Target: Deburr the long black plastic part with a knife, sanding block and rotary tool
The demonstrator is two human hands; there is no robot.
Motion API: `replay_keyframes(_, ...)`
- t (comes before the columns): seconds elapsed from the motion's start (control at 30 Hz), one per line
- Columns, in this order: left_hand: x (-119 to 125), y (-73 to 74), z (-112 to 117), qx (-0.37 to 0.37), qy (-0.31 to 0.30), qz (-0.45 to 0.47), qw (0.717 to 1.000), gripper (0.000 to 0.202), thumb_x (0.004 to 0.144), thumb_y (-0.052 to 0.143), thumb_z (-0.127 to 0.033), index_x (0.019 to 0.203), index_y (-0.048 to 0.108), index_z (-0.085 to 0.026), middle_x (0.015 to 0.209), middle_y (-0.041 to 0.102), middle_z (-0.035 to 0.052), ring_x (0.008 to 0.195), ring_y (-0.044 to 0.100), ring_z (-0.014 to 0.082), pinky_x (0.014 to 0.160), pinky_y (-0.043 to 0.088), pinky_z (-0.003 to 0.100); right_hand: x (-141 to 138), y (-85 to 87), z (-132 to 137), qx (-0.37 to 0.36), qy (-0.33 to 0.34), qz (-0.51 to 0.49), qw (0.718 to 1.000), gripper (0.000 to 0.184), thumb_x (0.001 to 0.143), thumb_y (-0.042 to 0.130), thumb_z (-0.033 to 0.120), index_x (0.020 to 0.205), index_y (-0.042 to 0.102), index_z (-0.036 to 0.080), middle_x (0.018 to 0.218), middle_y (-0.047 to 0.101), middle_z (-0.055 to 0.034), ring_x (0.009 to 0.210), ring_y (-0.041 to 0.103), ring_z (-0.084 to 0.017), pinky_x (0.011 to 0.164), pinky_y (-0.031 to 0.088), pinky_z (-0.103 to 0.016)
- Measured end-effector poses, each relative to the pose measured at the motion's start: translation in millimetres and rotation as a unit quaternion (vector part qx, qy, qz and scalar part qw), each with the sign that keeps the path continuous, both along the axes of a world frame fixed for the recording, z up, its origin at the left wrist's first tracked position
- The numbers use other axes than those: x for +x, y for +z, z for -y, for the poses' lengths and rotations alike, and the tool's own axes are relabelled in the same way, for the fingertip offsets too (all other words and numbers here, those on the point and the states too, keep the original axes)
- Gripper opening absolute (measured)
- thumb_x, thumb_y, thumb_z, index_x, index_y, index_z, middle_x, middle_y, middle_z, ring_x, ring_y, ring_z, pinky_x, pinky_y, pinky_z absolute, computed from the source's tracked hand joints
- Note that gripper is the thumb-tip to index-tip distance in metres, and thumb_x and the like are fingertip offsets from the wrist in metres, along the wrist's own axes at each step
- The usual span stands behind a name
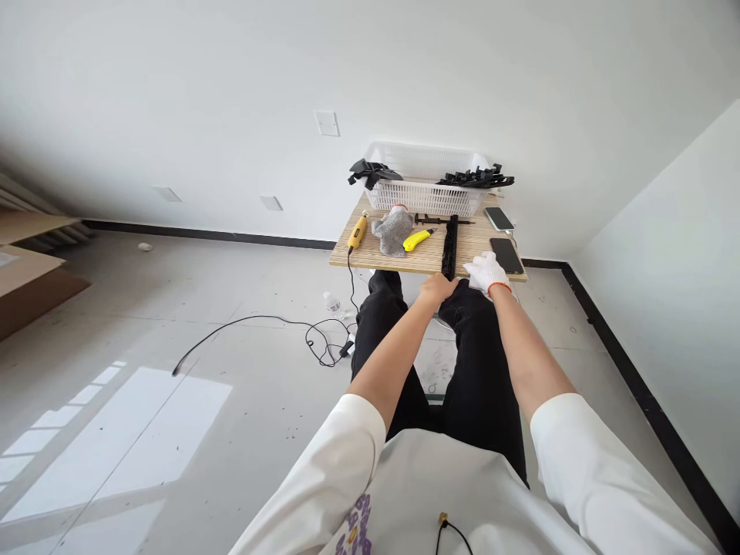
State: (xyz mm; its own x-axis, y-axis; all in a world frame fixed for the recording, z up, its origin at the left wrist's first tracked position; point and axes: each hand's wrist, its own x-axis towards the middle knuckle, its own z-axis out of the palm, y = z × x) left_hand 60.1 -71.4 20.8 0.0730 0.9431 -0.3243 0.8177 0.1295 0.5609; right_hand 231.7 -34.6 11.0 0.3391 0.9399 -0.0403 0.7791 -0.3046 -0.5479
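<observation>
Table (428,259) by wall (231,116): my left hand (438,288) grips a strip (449,243); whether my gloved right hand (486,271) grasps, I can't tell.

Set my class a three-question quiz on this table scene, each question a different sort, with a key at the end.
1. True or false: the left hand wears a glove.
2. What does the left hand hold?
A. the yellow knife
B. the long black strip
C. a phone
3. Fill in the missing word: black parts stick up over the rim of the white ____ at the back of the table.

Key:
1. False; it is bare, and the white glove is on the right hand.
2. B
3. basket
</observation>
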Motion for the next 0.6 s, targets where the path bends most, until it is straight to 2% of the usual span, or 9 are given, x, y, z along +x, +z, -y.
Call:
replay_keyframes(0.2,0.5,-0.9,-1.2,0.0,0.001,0.003,1.0,0.065,0.089,0.052,-0.057,0.129,0.061,-0.006,0.133,0.061,0.0253,0.125,0.058,0.0366,0.099,0.047,0.04,0.2,-2.0,-0.2,0.001,-0.006,-0.002,1.0,0.082,0.07,0.069,0.061,0.139,0.043,0.023,0.136,0.059,-0.0154,0.12,0.059,-0.037,0.099,0.045,-0.047)
replay_keyframes(0.4,-0.8,-3.6,-3.5,0.003,0.004,0.011,1.0,0.066,0.089,0.049,-0.059,0.128,0.061,-0.007,0.133,0.061,0.0248,0.123,0.06,0.0359,0.098,0.048,0.04,0.6,-1.2,-2.4,0.0,0.002,-0.004,1.0,0.082,0.071,0.069,0.062,0.138,0.043,0.023,0.133,0.061,-0.0155,0.119,0.06,-0.034,0.099,0.046,-0.046)
replay_keyframes(0.6,-1.9,-3.9,-4.6,-0.007,0.0,0.007,1.0,0.064,0.089,0.05,-0.06,0.123,0.063,-0.007,0.123,0.067,0.0244,0.12,0.062,0.036,0.095,0.049,0.04,1.5,-4.0,-5.3,-0.003,0.007,-0.007,1.0,0.077,0.071,0.068,0.06,0.135,0.045,0.022,0.13,0.061,-0.0161,0.117,0.061,-0.033,0.097,0.047,-0.045)
